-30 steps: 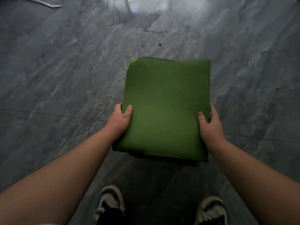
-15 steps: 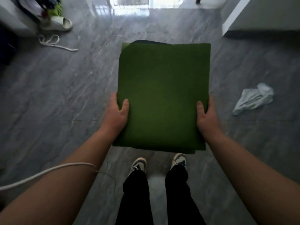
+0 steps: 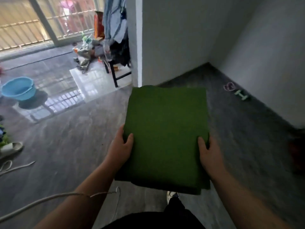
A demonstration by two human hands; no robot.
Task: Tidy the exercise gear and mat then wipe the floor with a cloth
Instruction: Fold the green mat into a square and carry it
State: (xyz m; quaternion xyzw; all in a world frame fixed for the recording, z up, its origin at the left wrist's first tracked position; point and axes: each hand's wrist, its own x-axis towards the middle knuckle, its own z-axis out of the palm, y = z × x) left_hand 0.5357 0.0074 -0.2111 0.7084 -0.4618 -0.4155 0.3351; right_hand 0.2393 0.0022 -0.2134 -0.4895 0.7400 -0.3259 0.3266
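basin [image 3: 18,88] far left, dumbbell [image 3: 241,95] right — mat [image 3: 165,134] between

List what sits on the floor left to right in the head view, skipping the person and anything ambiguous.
White slipper → blue basin → black chair → folded green mat, carried above the floor → pink band → small green dumbbell.

One head-worn camera looks forward and down, close over the floor [image 3: 69,146].
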